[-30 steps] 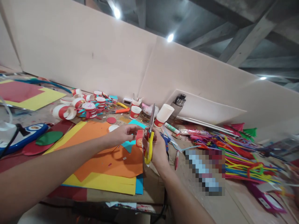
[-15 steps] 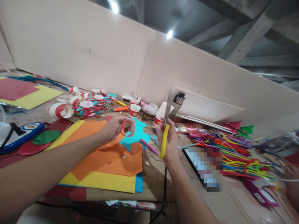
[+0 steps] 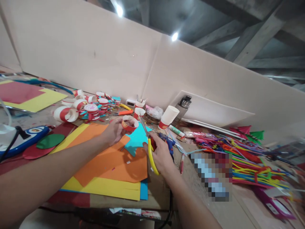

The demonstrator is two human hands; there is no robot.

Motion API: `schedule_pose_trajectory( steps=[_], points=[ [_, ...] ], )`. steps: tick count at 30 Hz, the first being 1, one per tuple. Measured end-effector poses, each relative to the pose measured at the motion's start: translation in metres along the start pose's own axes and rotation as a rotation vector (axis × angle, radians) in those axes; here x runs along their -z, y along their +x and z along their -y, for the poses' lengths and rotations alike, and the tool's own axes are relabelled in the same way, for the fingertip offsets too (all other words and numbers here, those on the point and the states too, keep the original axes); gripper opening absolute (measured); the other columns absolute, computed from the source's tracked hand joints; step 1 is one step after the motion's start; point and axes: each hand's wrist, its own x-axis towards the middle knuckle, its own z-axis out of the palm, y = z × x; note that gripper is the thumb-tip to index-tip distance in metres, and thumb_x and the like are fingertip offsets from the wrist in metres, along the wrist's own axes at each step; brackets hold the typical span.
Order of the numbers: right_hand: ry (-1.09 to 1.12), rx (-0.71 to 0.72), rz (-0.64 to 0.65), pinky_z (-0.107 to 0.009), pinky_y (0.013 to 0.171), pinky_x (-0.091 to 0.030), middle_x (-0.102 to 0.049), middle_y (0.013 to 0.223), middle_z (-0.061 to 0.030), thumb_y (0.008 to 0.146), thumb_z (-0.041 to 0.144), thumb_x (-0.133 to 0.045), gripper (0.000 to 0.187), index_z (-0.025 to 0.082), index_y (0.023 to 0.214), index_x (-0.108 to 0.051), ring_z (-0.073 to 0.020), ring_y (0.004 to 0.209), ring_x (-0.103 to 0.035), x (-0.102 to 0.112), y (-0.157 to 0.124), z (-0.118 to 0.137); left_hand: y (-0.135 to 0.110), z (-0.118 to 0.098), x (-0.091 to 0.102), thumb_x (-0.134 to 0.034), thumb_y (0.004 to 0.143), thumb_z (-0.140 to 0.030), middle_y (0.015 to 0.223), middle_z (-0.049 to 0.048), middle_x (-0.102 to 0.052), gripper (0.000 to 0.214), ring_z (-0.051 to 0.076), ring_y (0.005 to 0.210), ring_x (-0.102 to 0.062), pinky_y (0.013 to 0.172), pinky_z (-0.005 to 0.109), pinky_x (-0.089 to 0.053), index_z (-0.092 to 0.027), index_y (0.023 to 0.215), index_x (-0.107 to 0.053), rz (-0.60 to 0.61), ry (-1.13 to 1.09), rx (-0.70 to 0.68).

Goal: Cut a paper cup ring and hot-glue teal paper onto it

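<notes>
My left hand [image 3: 116, 131] pinches a red and white paper ring [image 3: 130, 128], which looks like a cut section of a paper cup. Yellow-handled scissors [image 3: 151, 153] are gripped in my right hand [image 3: 162, 152], their blades slanting up and left beside the ring. The blades look apart from the ring. Under both hands lie a cut turquoise sheet [image 3: 135, 143] and orange paper [image 3: 114, 168] on top of yellow paper [image 3: 124, 191]. A blue glue gun [image 3: 170, 143] is partly hidden behind my right hand.
Behind stand stacked paper cups [image 3: 168, 117], a smaller cup [image 3: 138, 113] and a dark bottle [image 3: 184, 107]. Several cut cup rings [image 3: 65, 114] cluster at the back left. Colourful pipe cleaners [image 3: 257, 168] lie right, near a pixelated phone-like object [image 3: 211, 176]. A glue stick [image 3: 176, 130] lies near the cups.
The scissors have swung from pointing upward to slanting left, closer to the ring. My left hand has turned the ring so its opening faces more upward. The glue gun has come into view.
</notes>
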Motion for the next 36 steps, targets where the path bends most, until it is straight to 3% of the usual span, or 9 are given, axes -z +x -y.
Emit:
schedule_pose_trajectory(
  steps=[6, 13, 21, 28, 36],
  points=[
    [0.016, 0.002, 0.067, -0.028, 0.070, -0.039, -0.058, 0.082, -0.0014, 0.085, 0.028, -0.057, 0.018, 0.019, 0.100, -0.060, -0.0164, 0.074, -0.050, -0.003, -0.002, 0.001, 0.003, -0.001, -0.002, -0.076, 0.067, -0.021, 0.066, -0.0001, -0.058, 0.013, 0.008, 0.058, -0.051, 0.055, 0.021, -0.043, -0.014, 0.065, -0.065, -0.120, 0.061, 0.021],
    [-0.013, -0.019, 0.076, -0.028, 0.070, -0.038, -0.059, 0.082, -0.0018, 0.084, 0.024, -0.058, 0.023, 0.019, 0.106, -0.061, -0.0162, 0.073, -0.049, -0.008, -0.004, -0.003, 0.001, -0.011, -0.008, -0.072, 0.072, -0.025, 0.056, 0.0017, -0.058, 0.020, 0.009, 0.050, -0.051, 0.050, 0.022, -0.039, -0.012, 0.060, -0.062, -0.043, 0.134, -0.036],
    [-0.062, -0.028, 0.086, -0.026, 0.065, -0.036, -0.054, 0.076, -0.0004, 0.085, 0.026, -0.056, 0.016, 0.020, 0.099, -0.062, -0.0152, 0.068, -0.048, -0.009, -0.006, 0.001, 0.002, -0.013, -0.005, -0.077, 0.069, -0.028, 0.059, 0.0024, -0.062, 0.021, 0.011, 0.051, -0.054, 0.054, 0.025, -0.044, -0.012, 0.068, -0.063, -0.125, 0.155, -0.088],
    [-0.061, -0.038, 0.084, -0.026, 0.062, -0.034, -0.053, 0.073, 0.0004, 0.083, 0.023, -0.056, 0.014, 0.021, 0.096, -0.062, -0.0145, 0.065, -0.046, -0.009, -0.005, 0.002, 0.001, -0.004, 0.006, -0.082, 0.065, -0.032, 0.067, 0.0029, -0.067, 0.027, 0.012, 0.057, -0.059, 0.057, 0.025, -0.048, -0.013, 0.075, -0.065, -0.102, 0.241, -0.020],
    [-0.053, -0.046, 0.085, -0.025, 0.063, -0.034, -0.055, 0.075, 0.0001, 0.083, 0.021, -0.057, 0.016, 0.020, 0.098, -0.062, -0.0144, 0.067, -0.047, -0.011, -0.004, 0.003, 0.001, -0.005, 0.000, -0.085, 0.060, -0.037, 0.067, 0.0014, -0.067, 0.035, 0.010, 0.056, -0.058, 0.056, 0.023, -0.048, -0.013, 0.074, -0.063, -0.142, 0.210, -0.028]
  ],
)
